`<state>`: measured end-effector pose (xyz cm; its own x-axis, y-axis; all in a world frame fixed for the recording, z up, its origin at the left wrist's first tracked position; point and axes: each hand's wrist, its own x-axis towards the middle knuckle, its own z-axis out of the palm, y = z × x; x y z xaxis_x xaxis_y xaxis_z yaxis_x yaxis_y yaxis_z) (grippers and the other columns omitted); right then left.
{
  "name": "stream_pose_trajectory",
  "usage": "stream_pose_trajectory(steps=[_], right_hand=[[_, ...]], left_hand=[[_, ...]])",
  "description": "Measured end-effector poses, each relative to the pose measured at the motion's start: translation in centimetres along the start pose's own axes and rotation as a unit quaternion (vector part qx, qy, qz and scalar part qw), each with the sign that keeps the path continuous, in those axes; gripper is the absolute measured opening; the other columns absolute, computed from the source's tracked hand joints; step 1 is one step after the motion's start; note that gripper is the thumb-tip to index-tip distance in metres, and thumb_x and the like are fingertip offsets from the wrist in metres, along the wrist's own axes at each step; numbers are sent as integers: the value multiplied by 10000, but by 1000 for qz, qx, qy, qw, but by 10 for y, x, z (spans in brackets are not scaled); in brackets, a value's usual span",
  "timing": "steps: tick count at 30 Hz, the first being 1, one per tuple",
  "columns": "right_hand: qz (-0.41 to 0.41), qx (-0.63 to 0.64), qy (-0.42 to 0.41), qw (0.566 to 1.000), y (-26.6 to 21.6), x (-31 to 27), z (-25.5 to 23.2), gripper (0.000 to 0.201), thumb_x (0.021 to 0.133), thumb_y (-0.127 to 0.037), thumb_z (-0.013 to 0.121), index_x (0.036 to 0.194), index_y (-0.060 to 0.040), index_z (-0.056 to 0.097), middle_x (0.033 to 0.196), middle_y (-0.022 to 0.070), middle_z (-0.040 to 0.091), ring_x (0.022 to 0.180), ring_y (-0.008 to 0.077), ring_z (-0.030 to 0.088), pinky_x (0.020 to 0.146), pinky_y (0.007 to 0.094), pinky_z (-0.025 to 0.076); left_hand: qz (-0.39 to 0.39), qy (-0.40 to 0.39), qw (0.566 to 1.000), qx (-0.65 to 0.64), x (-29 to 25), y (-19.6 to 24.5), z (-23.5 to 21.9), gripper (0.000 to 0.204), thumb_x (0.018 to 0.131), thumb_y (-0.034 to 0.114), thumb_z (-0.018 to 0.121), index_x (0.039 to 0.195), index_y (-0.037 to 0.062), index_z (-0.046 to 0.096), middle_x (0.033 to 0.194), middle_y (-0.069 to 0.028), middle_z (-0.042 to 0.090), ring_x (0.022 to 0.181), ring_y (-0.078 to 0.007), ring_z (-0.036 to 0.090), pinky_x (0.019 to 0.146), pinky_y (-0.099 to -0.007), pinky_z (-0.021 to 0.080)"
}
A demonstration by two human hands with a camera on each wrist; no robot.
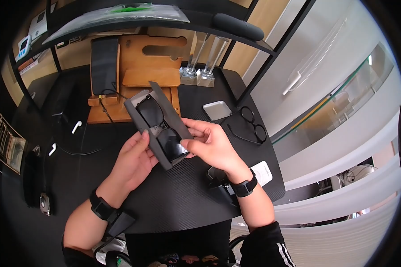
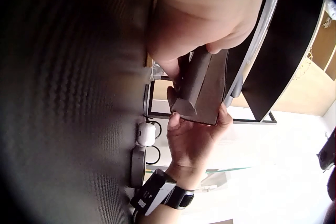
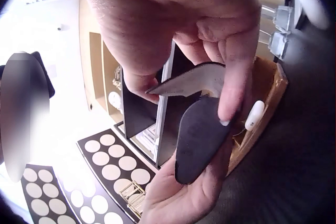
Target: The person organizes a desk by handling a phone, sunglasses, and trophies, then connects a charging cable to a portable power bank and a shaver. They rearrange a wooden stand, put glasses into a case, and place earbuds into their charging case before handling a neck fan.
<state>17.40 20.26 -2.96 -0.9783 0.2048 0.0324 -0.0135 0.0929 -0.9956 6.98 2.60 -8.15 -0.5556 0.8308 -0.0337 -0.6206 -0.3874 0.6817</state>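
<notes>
A dark grey case [image 1: 140, 120] with its flap standing up is held above the desk in the head view, and black sunglasses [image 1: 151, 111] lie inside it. My left hand [image 1: 131, 160] grips the case's lower left side, thumb on the edge. On the other side my right hand [image 1: 216, 149] holds the case, its thumb at the lower lens. In the left wrist view the case [image 2: 202, 82] shows its outer side between the left hand [image 2: 199, 19] and right hand [image 2: 191, 140]. The right wrist view shows the case's end [image 3: 202, 134] between both hands.
Behind the case stands a wooden stand [image 1: 151, 62] under a black shelf [image 1: 200, 33]. White earbuds [image 1: 76, 127] lie at the left. A small tray [image 1: 217, 111], round eyeglasses [image 1: 259, 132] and a white box [image 1: 261, 173] are at the right.
</notes>
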Motion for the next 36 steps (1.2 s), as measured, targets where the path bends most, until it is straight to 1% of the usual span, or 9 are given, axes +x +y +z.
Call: stream_pose_trajectory(steps=[3, 7, 13, 19, 22, 27, 29, 33, 36], right_hand=[[35, 59, 38, 997, 4, 4, -3, 513, 875, -132, 587, 1318, 84, 441, 1010, 102, 649, 779, 114, 620, 650, 255, 565], [41, 159, 12, 986, -2, 3, -13, 469, 921, -140, 442, 1318, 109, 409, 1157, 173, 592, 866, 222, 657, 671, 311, 595], [-6, 69, 123, 990, 15, 9, -14, 397, 929, -45, 386, 1309, -80, 494, 1001, 80, 595, 853, 145, 619, 646, 256, 570], [-119, -114, 153, 975, 27, 13, -19, 171, 836, -97, 614, 998, -75, 665, 1144, 156, 576, 1007, 189, 597, 666, 245, 498], [-103, -190, 94, 972, 15, 4, -8, 157, 765, -140, 758, 899, -88, 697, 1233, 161, 513, 1178, 209, 510, 832, 281, 484], [-114, -268, 46, 955, 14, 3, -12, 172, 738, -168, 786, 870, -98, 700, 1261, 178, 485, 1202, 261, 491, 946, 339, 422], [-142, -251, 60, 956, 17, 4, -11, 214, 716, -231, 793, 845, -86, 702, 1239, 233, 503, 1142, 359, 520, 971, 376, 410], [-130, -192, 133, 964, 17, 6, -5, 178, 736, -171, 768, 834, -54, 677, 1153, 205, 560, 1115, 304, 543, 896, 337, 439], [-102, -167, 122, 973, 16, 6, -8, 146, 756, -155, 758, 826, -59, 674, 1125, 180, 586, 1089, 238, 559, 794, 286, 450]], left_hand=[[-1, 25, 999, -28, 1, 2, 1, 290, 1014, 255, 403, 1226, 76, 487, 1169, -62, 586, 1075, -174, 581, 950, -364, 470], [-16, 26, 998, -59, 1, 6, 2, 285, 1019, 245, 380, 1245, 94, 466, 1184, -58, 578, 1082, -172, 578, 943, -375, 477], [10, 0, 999, -31, 0, 3, 1, 296, 1019, 238, 381, 1277, 105, 440, 1214, -63, 564, 1128, -186, 559, 969, -387, 465], [25, 10, 999, -34, 1, 4, 1, 316, 1022, 233, 359, 1310, 112, 408, 1235, -77, 555, 1158, -213, 546, 1002, -424, 445], [22, 3, 1000, -17, 1, 4, 0, 323, 1018, 227, 374, 1324, 125, 395, 1272, -79, 531, 1175, -220, 533, 1016, -436, 428], [23, -8, 1000, 7, 1, 3, 1, 328, 1012, 223, 403, 1328, 134, 383, 1288, -57, 509, 1181, -202, 521, 999, -417, 431], [30, -7, 999, 12, 1, 3, 0, 333, 1012, 222, 406, 1330, 131, 380, 1289, -54, 508, 1184, -201, 518, 996, -416, 432], [41, -23, 999, 6, 0, 6, 1, 328, 1012, 215, 405, 1325, 120, 380, 1297, -50, 501, 1191, -204, 513, 999, -418, 432], [41, -24, 999, 17, 0, 7, 1, 333, 1013, 214, 401, 1332, 118, 377, 1301, -57, 499, 1188, -208, 517, 1001, -417, 434]])
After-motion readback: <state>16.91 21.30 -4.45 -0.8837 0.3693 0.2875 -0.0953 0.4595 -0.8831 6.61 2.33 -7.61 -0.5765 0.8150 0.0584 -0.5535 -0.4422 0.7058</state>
